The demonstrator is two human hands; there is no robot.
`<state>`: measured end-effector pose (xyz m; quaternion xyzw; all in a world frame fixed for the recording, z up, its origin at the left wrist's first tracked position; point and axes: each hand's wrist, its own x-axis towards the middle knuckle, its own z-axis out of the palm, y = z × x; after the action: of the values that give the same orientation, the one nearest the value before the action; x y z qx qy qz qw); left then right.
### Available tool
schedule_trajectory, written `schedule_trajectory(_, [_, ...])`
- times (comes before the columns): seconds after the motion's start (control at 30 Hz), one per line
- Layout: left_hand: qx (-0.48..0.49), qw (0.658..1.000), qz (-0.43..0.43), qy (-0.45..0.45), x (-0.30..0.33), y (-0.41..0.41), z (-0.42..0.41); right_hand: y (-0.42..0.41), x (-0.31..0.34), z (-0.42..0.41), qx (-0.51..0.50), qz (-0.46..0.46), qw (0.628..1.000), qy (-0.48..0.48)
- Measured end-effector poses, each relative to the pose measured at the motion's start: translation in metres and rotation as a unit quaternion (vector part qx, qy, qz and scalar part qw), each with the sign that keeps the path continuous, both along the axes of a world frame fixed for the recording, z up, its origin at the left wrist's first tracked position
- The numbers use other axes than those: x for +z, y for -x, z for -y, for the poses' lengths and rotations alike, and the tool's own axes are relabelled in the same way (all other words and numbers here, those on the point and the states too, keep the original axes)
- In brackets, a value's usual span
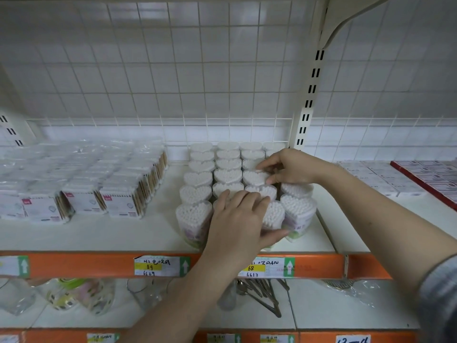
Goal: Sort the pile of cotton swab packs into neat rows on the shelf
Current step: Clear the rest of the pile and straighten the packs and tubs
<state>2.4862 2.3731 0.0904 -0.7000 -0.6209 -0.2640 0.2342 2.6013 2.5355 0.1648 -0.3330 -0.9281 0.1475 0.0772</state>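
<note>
Squaring up rows on the white shelf (153, 233).
Left hand (238, 216) grasping near clear heart-shaped cotton swab pack (272, 216); right hand (288, 167) pinching a farther one (254, 178). Risk: nudging neighbours, toppling the tight rows.

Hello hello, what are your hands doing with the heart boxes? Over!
Left hand grips a front heart pack. Right hand pinches a pack further back. Four rows formed. Nothing in the way.
</note>
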Motion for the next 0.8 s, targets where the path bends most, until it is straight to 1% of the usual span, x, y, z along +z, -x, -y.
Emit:
schedule_trajectory(0.17, [-0.027, 0.998, -0.004, -0.052, -0.01, 0.007, 0.001, 0.003, -0.006, 0.0, 0.029, 0.013, 0.998, -0.053])
schedule_trajectory(0.33, [-0.042, 0.996, 0.006, -0.076, -0.013, 0.01, 0.001, 0.0, -0.009, -0.004, 0.025, -0.029, 0.999, -0.023])
schedule_trajectory(0.47, [-0.046, 0.996, 0.014, -0.069, -0.013, 0.012, 0.001, -0.002, -0.008, -0.008, 0.012, -0.017, 1.0, -0.005])
schedule_trajectory(0.53, [-0.052, 0.995, 0.021, -0.078, -0.012, 0.009, 0.002, -0.007, -0.004, -0.008, -0.004, -0.035, 0.999, 0.012])
schedule_trajectory(0.63, [-0.076, 0.991, 0.036, -0.104, -0.006, -0.001, 0.001, -0.024, 0.007, -0.01, -0.048, -0.097, 0.993, 0.037])
schedule_trajectory(0.7, [-0.093, 0.99, 0.023, -0.099, 0.001, -0.01, -0.003, -0.039, 0.011, -0.014, -0.086, -0.094, 0.992, 0.022])
schedule_trajectory(0.77, [-0.098, 0.993, -0.017, -0.07, 0.007, -0.018, -0.009, -0.052, 0.012, -0.014, -0.125, -0.063, 0.99, 0.017])
schedule_trajectory(0.8, [-0.099, 0.993, -0.042, -0.055, 0.008, -0.021, -0.013, -0.058, 0.011, -0.013, -0.137, -0.049, 0.989, 0.032])
